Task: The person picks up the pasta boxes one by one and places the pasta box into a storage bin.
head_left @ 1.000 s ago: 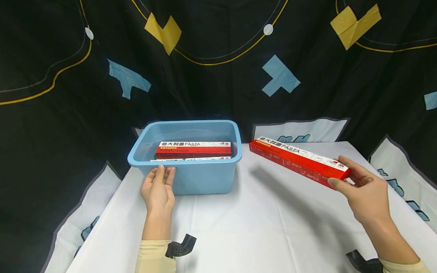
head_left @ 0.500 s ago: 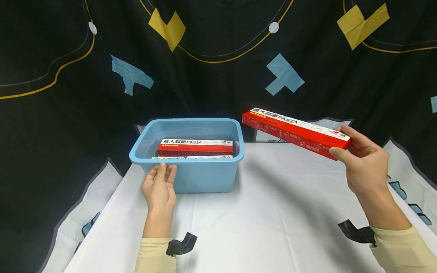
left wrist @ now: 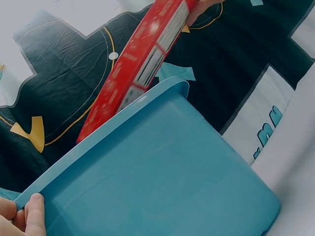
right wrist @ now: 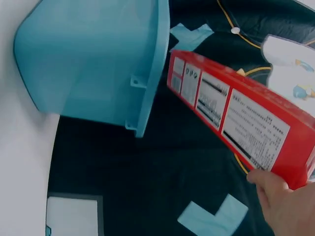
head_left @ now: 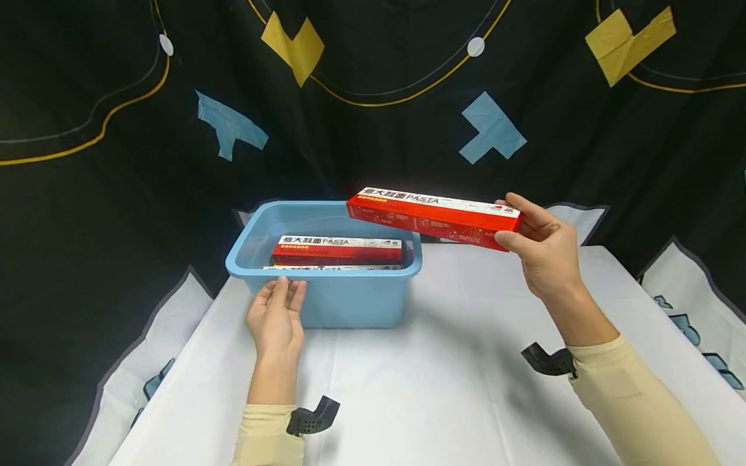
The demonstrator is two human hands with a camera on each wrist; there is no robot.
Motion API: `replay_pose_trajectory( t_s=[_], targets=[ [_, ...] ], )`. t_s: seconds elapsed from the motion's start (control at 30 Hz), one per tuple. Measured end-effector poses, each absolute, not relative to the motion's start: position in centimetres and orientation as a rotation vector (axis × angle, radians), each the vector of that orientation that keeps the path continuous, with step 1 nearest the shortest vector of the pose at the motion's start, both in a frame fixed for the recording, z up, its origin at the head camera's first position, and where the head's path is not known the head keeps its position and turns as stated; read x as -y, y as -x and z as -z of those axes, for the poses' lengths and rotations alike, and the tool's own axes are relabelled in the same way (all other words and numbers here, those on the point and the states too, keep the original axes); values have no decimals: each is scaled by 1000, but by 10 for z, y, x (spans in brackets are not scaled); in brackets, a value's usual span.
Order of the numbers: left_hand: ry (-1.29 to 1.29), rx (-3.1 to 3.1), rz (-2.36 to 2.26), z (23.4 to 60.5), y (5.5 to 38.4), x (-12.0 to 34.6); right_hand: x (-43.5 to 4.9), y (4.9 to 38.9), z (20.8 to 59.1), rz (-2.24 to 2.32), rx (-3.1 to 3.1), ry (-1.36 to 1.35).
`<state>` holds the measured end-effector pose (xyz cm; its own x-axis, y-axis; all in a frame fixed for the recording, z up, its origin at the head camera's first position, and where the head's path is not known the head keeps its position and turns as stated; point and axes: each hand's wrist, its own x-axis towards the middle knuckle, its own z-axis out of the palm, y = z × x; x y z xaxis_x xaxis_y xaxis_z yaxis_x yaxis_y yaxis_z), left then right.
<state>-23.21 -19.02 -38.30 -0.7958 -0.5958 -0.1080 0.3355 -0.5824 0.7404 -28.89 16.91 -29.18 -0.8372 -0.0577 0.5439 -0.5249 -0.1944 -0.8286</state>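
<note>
A blue plastic bin stands on the white table, with red pasta boxes lying inside. My left hand pinches the bin's front rim near its left corner; the left wrist view shows its fingertips at that rim. In my right hand is another red pasta box, gripped by its right end. This box is held in the air, tilted slightly, its left end over the right part of the bin. Printed panels on its underside show in the right wrist view, where the bin is apart from it.
White cloth covers the table. Behind it hangs a black cloth with yellow and blue shapes. Each forearm wears a black wrist mount.
My right hand has raised the pasta box and carried it left, from beside the bin to over its right side. The left hand stays on the rim.
</note>
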Motion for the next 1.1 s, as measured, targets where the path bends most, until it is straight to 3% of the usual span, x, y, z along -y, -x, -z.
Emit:
replay_pose_trajectory(
  t_s=[0.57, 1.1],
  targets=[
    [-505, 1010, 2367, 381, 231, 192, -97, 351, 298, -2003, 2005, -822],
    [-497, 995, 2355, 382, 231, 191, -47, 382, 312, -2023, 2311, -766]
  ],
)
